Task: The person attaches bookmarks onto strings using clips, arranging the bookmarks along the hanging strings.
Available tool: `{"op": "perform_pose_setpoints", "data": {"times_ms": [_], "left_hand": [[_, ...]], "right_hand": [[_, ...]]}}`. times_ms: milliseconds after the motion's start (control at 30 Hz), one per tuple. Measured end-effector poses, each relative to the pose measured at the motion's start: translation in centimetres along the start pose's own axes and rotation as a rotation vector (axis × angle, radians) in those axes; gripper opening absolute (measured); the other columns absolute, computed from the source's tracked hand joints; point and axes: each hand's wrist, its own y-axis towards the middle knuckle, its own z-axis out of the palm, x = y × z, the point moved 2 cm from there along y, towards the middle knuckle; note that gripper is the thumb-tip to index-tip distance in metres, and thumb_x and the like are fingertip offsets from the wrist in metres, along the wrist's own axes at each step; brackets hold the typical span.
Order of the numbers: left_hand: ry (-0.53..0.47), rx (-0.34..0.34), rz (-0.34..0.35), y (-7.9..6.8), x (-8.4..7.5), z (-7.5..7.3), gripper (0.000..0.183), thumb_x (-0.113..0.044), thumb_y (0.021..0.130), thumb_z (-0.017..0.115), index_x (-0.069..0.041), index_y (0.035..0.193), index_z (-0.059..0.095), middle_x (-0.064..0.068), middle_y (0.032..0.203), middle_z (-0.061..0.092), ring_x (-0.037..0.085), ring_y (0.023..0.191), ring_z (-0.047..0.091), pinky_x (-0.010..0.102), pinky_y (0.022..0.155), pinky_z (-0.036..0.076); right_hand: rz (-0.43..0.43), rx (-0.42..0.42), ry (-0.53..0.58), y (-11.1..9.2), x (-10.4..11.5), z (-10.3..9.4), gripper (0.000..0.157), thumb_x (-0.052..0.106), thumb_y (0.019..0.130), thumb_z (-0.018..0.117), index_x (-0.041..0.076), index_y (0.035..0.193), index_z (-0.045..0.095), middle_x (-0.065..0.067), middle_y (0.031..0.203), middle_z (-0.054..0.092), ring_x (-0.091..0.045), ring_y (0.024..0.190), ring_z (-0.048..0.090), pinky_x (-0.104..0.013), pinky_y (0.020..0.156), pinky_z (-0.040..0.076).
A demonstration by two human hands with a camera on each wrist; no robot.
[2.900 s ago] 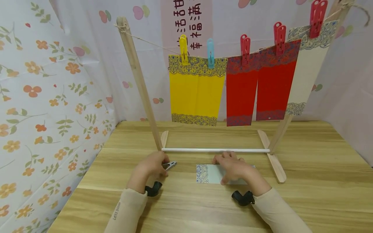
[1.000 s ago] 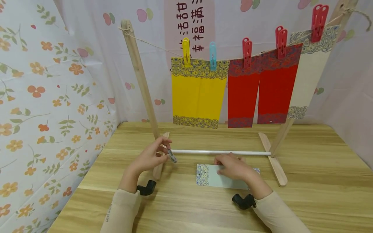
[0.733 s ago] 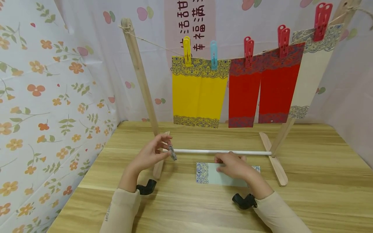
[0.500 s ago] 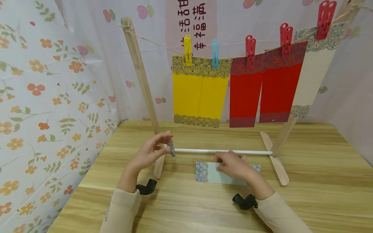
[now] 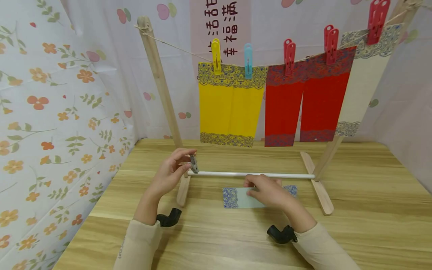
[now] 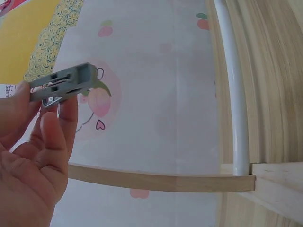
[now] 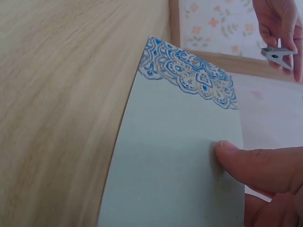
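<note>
My left hand (image 5: pixel 165 176) pinches a grey clothespin (image 5: pixel 194 164) between thumb and fingers, above the table beside the left post. In the left wrist view the clothespin (image 6: pixel 66 82) points away from the fingertips. My right hand (image 5: pixel 270 192) holds a pale green patterned paper envelope (image 5: pixel 248 198) by its far long edge. The right wrist view has the thumb lying on the face of the envelope (image 7: pixel 175 142), with the other fingers behind it. The envelope tilts up from the table, blue lace pattern at its ends.
A wooden rack with a white crossbar (image 5: pixel 253 174) stands behind the hands. From its string hang yellow envelopes (image 5: pixel 231 108), red envelopes (image 5: pixel 283 112) and a cream envelope (image 5: pixel 359 82), held by yellow, blue and red clothespins. A floral curtain (image 5: pixel 60 112) borders the left.
My left hand has lifted the grey clothespin off the table and turned it more upright. The right hand, earlier spread over the envelope, now grips its far edge and has tilted it up.
</note>
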Motion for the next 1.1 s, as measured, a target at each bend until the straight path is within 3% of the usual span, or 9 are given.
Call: {"op": "perform_pose_setpoints", "data": {"times_ms": [100, 267, 467, 533, 667, 800, 967, 1100], "left_hand": [[0.013, -0.029, 0.008, 0.0, -0.2, -0.1, 0.042, 0.005, 0.099, 0.051, 0.004, 0.141, 0.047, 0.023, 0.131, 0.054, 0.032, 0.114, 0.056, 0.017, 0.086, 0.049], [0.024, -0.088, 0.027, -0.1, -0.6, -0.3, 0.041, 0.005, 0.099, 0.051, 0.004, 0.140, 0.046, 0.021, 0.129, 0.057, 0.012, 0.110, 0.053, 0.017, 0.082, 0.049], [-0.031, -0.232, 0.057, 0.0, -1.1, -0.7, 0.043, 0.014, 0.092, 0.057, 0.012, 0.134, 0.051, -0.019, 0.115, 0.063, 0.001, 0.103, 0.056, 0.014, 0.078, 0.050], [-0.051, -0.282, 0.055, 0.2, -1.2, -1.0, 0.043, 0.016, 0.089, 0.058, 0.013, 0.132, 0.053, -0.024, 0.111, 0.064, 0.000, 0.102, 0.058, 0.013, 0.078, 0.051], [-0.119, -0.404, 0.044, 0.7, -2.0, -1.6, 0.041, 0.018, 0.087, 0.062, 0.013, 0.127, 0.058, -0.020, 0.105, 0.069, -0.001, 0.100, 0.064, 0.013, 0.077, 0.053], [-0.231, -0.521, 0.089, 1.2, -2.9, -2.5, 0.038, 0.018, 0.086, 0.063, 0.014, 0.123, 0.060, -0.012, 0.104, 0.073, 0.003, 0.099, 0.067, 0.015, 0.081, 0.055], [-0.293, -0.570, 0.136, 2.2, -4.1, -3.9, 0.037, 0.017, 0.086, 0.063, 0.007, 0.123, 0.063, -0.003, 0.107, 0.074, 0.008, 0.100, 0.067, 0.016, 0.085, 0.054], [-0.300, -0.579, 0.132, 3.0, -5.0, -4.6, 0.038, 0.017, 0.087, 0.062, 0.003, 0.122, 0.065, -0.004, 0.107, 0.074, 0.010, 0.100, 0.067, 0.015, 0.078, 0.054]], "right_hand": [[-0.007, -0.009, 0.011, 0.1, 0.3, -0.1, 0.014, 0.011, 0.094, 0.066, 0.022, 0.087, 0.060, 0.011, 0.086, 0.064, -0.013, 0.087, 0.055, -0.056, 0.083, 0.028], [-0.026, -0.038, 0.054, 0.1, 0.7, -0.3, 0.013, 0.011, 0.095, 0.065, 0.021, 0.088, 0.060, 0.011, 0.087, 0.064, -0.012, 0.088, 0.058, -0.055, 0.085, 0.030], [-0.107, -0.064, 0.154, -0.3, 1.4, -0.7, 0.007, 0.010, 0.096, 0.064, 0.014, 0.094, 0.059, 0.004, 0.087, 0.060, -0.013, 0.081, 0.053, -0.036, 0.076, 0.042], [-0.128, -0.078, 0.182, -0.3, 1.7, -0.7, 0.006, 0.008, 0.096, 0.063, 0.012, 0.096, 0.059, 0.001, 0.088, 0.060, -0.014, 0.082, 0.053, -0.033, 0.074, 0.046], [-0.151, -0.105, 0.205, -0.3, 2.2, -0.8, 0.006, 0.006, 0.096, 0.063, 0.012, 0.099, 0.061, 0.000, 0.092, 0.064, -0.015, 0.086, 0.057, -0.035, 0.079, 0.050], [-0.178, -0.122, 0.232, -0.1, 2.8, -0.8, 0.007, 0.007, 0.096, 0.063, 0.012, 0.100, 0.062, 0.000, 0.095, 0.067, -0.016, 0.088, 0.059, -0.035, 0.080, 0.051], [-0.221, -0.153, 0.267, 0.2, 3.6, -1.0, 0.007, 0.007, 0.095, 0.064, 0.011, 0.101, 0.062, -0.001, 0.098, 0.068, -0.019, 0.098, 0.064, -0.039, 0.087, 0.052], [-0.231, -0.180, 0.312, 0.6, 4.2, -1.2, 0.008, 0.007, 0.095, 0.065, 0.011, 0.101, 0.063, -0.002, 0.098, 0.068, -0.021, 0.100, 0.063, -0.040, 0.088, 0.053]]}}
